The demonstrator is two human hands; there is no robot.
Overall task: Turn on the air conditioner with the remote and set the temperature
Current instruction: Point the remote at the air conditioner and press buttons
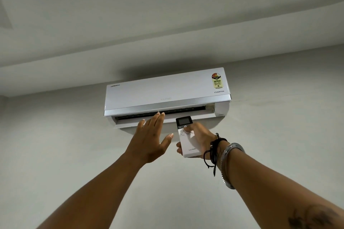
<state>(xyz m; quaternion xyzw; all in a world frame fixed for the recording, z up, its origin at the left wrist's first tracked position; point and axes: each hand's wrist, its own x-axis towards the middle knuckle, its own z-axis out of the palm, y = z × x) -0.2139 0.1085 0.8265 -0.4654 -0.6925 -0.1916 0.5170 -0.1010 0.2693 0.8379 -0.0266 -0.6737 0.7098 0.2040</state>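
High on the wall, at the middle of the frame, hangs the air conditioner (167, 93), its louvre open onto a dark slot. Just below it, the right hand (200, 138) is wrapped around the remote (187, 136), thumb on the buttons under the small screen. The left hand (149, 138) is spread flat and empty, fingertips up by the vent. I would keep the remote aimed at the unit, press once per degree, and read the screen before trusting the airflow.

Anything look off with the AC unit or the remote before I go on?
Nothing stands out. The air conditioner sits intact on the wall, its louver open. The right hand grips the remote; the left hand is open, raised toward the vent.
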